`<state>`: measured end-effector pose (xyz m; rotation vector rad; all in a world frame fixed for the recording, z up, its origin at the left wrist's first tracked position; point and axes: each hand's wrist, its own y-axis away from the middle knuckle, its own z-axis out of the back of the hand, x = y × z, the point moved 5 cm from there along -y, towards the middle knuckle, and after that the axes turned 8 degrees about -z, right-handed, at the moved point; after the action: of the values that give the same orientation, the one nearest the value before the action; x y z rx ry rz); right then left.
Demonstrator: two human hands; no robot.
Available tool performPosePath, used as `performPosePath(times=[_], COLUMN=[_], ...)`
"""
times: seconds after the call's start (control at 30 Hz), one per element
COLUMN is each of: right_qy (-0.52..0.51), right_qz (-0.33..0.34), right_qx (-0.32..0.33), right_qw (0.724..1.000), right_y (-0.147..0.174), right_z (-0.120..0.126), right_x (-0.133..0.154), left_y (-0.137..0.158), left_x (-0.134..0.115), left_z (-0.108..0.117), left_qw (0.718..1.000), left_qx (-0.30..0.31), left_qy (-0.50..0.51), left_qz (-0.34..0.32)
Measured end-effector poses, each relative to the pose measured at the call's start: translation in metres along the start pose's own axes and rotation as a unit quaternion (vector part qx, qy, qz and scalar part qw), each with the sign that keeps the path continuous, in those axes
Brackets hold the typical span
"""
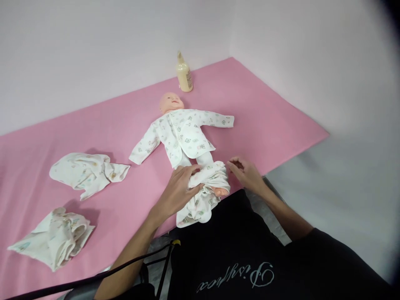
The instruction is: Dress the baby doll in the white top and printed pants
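A baby doll [171, 102] lies on its back, its head toward the wall and its feet toward me. It wears a white printed jacket [187, 132] with both sleeves spread out. White printed baby pants [208, 177] are bunched around its lower legs, and one bare foot [220, 191] pokes out. My left hand [184, 187] grips the bunched pants from the left side. Just right of the pants, my right hand [242, 171] has its fingers curled together; whether a bit of cloth is between them I cannot make out.
A pump bottle [184, 75] of cream-coloured liquid stands behind the doll's head. Two crumpled printed cloths [87, 171] [58, 237] lie at the left on the pink table cover [265, 121]. A black cable or strap [118, 266] crosses the lower left. Walls border the table.
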<state>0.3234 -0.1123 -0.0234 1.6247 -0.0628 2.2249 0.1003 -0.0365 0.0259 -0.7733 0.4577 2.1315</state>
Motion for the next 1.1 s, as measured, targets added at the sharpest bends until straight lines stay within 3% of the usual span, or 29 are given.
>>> performPosePath(times=[0.03,0.1,0.17,0.23,0.33,0.5,0.6,0.7,0.77,0.9,1.0,1.1], right_qy=[0.014,0.024,0.021,0.011,-0.009,0.032,0.060,0.054,0.058,0.091,0.100,0.081], right_qz=[0.019,0.038,0.035,0.026,0.006,-0.001,0.034,0.059,0.065,0.086,0.082,0.071], right_qx=[0.024,0.131,0.252,0.330,0.413,0.486,0.451,0.354,0.281,0.162,0.111,0.057], right_qw=[0.999,0.990,0.967,0.943,0.911,0.873,0.890,0.932,0.956,0.979,0.985,0.993], right_y=[-0.010,-0.026,-0.037,-0.045,-0.053,-0.057,-0.061,-0.069,-0.074,-0.081,-0.084,-0.087], right_z=[0.001,-0.002,-0.008,-0.010,-0.012,-0.016,-0.021,-0.024,-0.025,-0.029,-0.032,-0.031], right_x=[0.002,0.005,0.005,0.003,0.001,0.004,0.006,0.005,0.002,0.001,0.000,-0.002], left_y=[0.006,0.022,0.040,0.055,0.064,0.059,0.057,0.055,0.053,0.042,0.026,0.011], left_x=[0.006,0.022,0.040,0.051,0.052,0.049,0.054,0.061,0.066,0.075,0.080,0.090], left_z=[0.004,0.010,0.015,0.013,-0.002,-0.021,-0.019,-0.003,0.009,0.022,0.024,0.025], left_qw=[0.999,0.994,0.984,0.975,0.963,0.967,0.979,0.981,0.966,0.905,0.881,0.869], left_qx=[0.007,0.021,0.030,0.050,0.088,0.072,0.049,-0.053,-0.163,-0.364,-0.428,-0.442], left_qy=[0.025,0.080,0.124,0.160,0.223,0.218,0.159,0.130,0.130,0.128,0.118,0.149], left_qz=[0.021,0.074,0.125,0.145,0.123,0.111,0.119,0.136,0.156,0.177,0.162,0.166])
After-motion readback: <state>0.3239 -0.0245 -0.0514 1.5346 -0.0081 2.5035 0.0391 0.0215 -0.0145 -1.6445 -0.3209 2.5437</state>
